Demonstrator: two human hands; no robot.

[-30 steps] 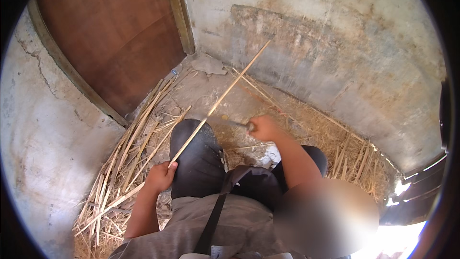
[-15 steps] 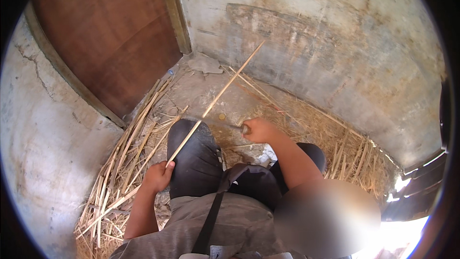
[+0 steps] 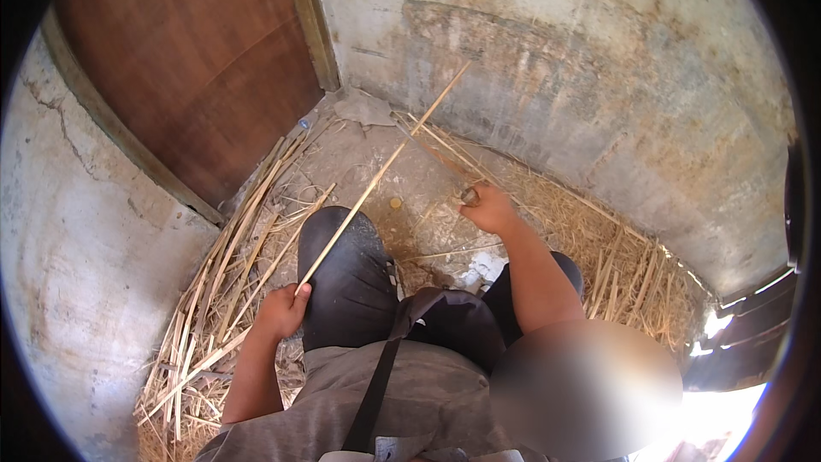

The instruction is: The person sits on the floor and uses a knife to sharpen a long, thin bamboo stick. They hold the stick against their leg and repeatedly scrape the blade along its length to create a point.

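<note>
A long, pale bamboo strip (image 3: 369,190) slants from my left hand (image 3: 280,312) across my left knee, its far tip rising in front of the back wall. The fingers of that hand are closed round the strip's near end, with the thumb on top. In my right hand (image 3: 492,210) is a long-bladed knife (image 3: 469,197), gripped by its handle. Its thin blade, smeared by motion, points away and to the left. The blade's end appears by the strip's upper part; whether they touch I cannot tell.
Split bamboo strips (image 3: 231,265) lie heaped at the left below a brown door (image 3: 197,68). Thin shavings (image 3: 581,227) and short pieces cover the floor at the right along the stained wall (image 3: 556,94). A flat grey stone-like slab (image 3: 366,109) lies in the far corner.
My right hand has moved away from me and to the right; the knife blade has swung from near my left knee up along the strip. The left hand has barely moved.
</note>
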